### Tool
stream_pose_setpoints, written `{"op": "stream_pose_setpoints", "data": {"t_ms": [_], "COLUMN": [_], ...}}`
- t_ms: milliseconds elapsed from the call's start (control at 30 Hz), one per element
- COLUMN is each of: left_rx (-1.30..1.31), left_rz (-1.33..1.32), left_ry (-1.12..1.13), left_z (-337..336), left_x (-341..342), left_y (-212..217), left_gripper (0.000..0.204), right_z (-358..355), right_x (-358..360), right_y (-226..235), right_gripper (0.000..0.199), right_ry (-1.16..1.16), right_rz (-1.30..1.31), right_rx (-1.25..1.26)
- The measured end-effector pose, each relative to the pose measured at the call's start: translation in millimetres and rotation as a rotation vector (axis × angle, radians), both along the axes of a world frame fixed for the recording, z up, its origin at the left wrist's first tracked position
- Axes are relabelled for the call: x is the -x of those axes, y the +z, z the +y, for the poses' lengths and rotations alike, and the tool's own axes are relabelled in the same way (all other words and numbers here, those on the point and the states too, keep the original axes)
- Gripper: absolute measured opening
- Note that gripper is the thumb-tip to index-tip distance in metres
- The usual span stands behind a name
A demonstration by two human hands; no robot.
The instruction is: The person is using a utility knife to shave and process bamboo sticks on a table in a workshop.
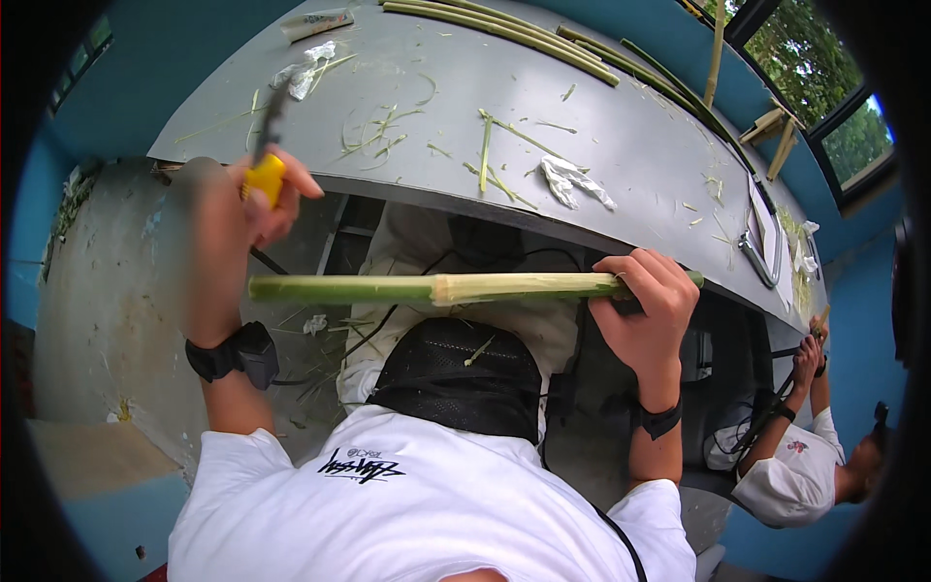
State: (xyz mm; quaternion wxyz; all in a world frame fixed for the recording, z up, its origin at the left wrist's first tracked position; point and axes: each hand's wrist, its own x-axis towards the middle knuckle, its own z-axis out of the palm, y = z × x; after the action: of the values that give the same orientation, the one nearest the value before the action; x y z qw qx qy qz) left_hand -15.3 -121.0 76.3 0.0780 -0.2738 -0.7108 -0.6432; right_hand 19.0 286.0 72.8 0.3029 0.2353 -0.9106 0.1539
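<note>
In my left hand (275,223) is a knife with a yellow handle (264,178). It is raised left of my lap, and its dark blade points toward the table; blade and forearm are smeared by motion. My right hand (645,308) is wrapped round the right end of a green bamboo stalk (364,289), which lies level above my lap. Right of its middle joint the stalk is pale where the green skin is off. Its left end sticks out free, below my left hand and apart from the knife.
Bamboo shavings and crumpled white tissue (576,184) lie on the grey table (388,58). Long bamboo poles (504,37) rest along its far edge, beside a cup (317,24). A bent metal frame (759,258) lies at the right. A person (790,470) works there.
</note>
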Motion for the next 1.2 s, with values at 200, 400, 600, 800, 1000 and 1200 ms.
{"op": "stream_pose_setpoints", "data": {"t_ms": [200,400,600,800,1000,1200], "left_rx": [-0.064,0.371,0.589,0.718,0.746,0.840], "left_rz": [0.163,0.204,0.246,0.202,0.245,0.201], "left_ry": [0.459,0.315,0.266,0.304,0.403,0.445], "left_z": [-8,39,73,70,62,56], "left_x": [-1,1,1,1,2,4], "left_y": [7,-1,-10,-11,-13,-11], "left_gripper": [0.042,0.030,0.036,0.036,0.035,0.039], "right_z": [-31,-59,-73,-84,-83,-81], "right_x": [-12,-21,-27,-34,-33,-34], "right_y": [-27,-59,-62,-73,-85,-85], "right_gripper": [0.011,0.018,0.016,0.022,0.015,0.011], "right_ry": [-0.096,0.279,0.412,0.387,0.382,0.411], "right_rz": [-0.356,-0.944,-1.132,-1.098,-1.082,-1.135], "right_rx": [0.447,1.116,1.230,1.160,1.142,1.145]}}
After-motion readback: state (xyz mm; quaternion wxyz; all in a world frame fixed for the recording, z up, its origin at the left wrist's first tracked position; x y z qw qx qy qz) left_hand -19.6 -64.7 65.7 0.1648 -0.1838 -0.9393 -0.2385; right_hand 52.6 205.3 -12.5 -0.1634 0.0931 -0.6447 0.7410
